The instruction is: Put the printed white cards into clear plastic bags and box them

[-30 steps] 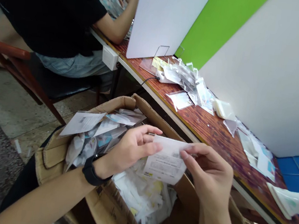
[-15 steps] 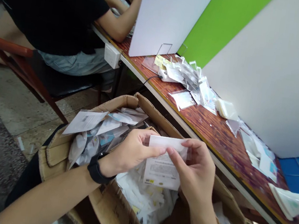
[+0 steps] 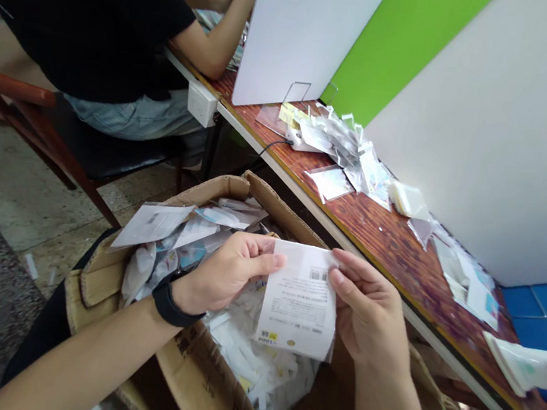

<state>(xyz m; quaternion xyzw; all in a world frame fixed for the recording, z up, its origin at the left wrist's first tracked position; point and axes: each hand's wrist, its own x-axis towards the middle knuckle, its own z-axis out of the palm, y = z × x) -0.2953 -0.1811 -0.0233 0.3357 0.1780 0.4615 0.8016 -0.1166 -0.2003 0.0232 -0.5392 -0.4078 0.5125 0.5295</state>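
I hold a flat white printed packet point(image 3: 299, 302) upright over an open cardboard box point(image 3: 191, 369). My left hand point(image 3: 229, 270), with a black watch on its wrist, pinches the packet's top left corner. My right hand point(image 3: 371, 308) grips its right edge, thumb on the front. The packet's printed side with a barcode faces me. The box below is full of similar clear and white packets point(image 3: 184, 233) and loose white scraps.
A red-brown table point(image 3: 390, 240) runs along the wall, strewn with clear packets point(image 3: 346, 151). A white divider board point(image 3: 301, 27) stands on it. Another person in a black shirt point(image 3: 87, 12) sits on a chair at the left.
The packet has been unfolded or turned from a folded-over top to hanging flat and full length. Both hands shifted slightly along its top edge.
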